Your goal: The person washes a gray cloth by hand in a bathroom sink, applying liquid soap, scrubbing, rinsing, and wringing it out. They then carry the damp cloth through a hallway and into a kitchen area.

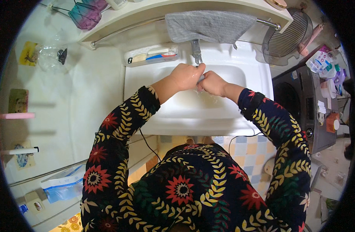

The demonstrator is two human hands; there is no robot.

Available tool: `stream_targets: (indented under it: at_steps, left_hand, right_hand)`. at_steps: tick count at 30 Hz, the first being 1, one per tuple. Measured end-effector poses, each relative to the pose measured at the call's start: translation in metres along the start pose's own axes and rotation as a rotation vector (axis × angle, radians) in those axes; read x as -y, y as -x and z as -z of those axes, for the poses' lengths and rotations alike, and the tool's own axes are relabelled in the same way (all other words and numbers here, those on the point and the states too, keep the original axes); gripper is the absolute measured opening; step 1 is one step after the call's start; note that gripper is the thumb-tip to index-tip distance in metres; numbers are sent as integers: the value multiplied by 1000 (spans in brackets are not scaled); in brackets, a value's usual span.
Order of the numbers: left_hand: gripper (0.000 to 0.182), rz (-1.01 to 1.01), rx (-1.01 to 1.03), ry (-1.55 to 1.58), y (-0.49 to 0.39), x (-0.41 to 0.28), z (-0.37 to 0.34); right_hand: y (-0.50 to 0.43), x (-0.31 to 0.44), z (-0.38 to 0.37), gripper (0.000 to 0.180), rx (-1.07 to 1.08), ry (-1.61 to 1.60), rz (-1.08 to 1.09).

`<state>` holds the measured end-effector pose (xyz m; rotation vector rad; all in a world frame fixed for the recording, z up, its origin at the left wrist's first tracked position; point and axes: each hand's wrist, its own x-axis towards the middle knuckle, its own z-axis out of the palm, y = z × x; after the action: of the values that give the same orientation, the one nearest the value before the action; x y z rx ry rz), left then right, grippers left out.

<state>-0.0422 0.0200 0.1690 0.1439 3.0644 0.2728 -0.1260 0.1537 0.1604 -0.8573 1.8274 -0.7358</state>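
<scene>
Under the chrome faucet (196, 52), my wet left hand (187, 76) and my right hand (213, 83) meet over the white sink basin (232, 75). Both are closed on a small greyish wet thing (200, 78), which shows only between them; it may be a cloth, but most of it is hidden by my fingers. Water drips and splashes below my hands into the basin. A grey towel (209, 26) hangs from the metal rail just behind the faucet.
A clear plastic tray (154, 61) with brushes sits at the sink's back left. A white shelf (131, 18) runs above the rail. At right stand a dark washing machine (302, 107) and a ribbed translucent basin (287, 37). Thin cords hang by the sink's front edge.
</scene>
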Motion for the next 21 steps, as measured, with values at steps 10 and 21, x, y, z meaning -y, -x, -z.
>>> stream_targets:
  at_steps: [10, 21]
  left_hand:
    - [42, -427, -472, -80, -3, 25, -9]
    - [19, 596, 902, 2007, 30, 25, -25]
  right_hand:
    - [-10, -39, -6, 15, 362, -985, -148]
    - [24, -29, -9, 62, -594, 946, 1010]
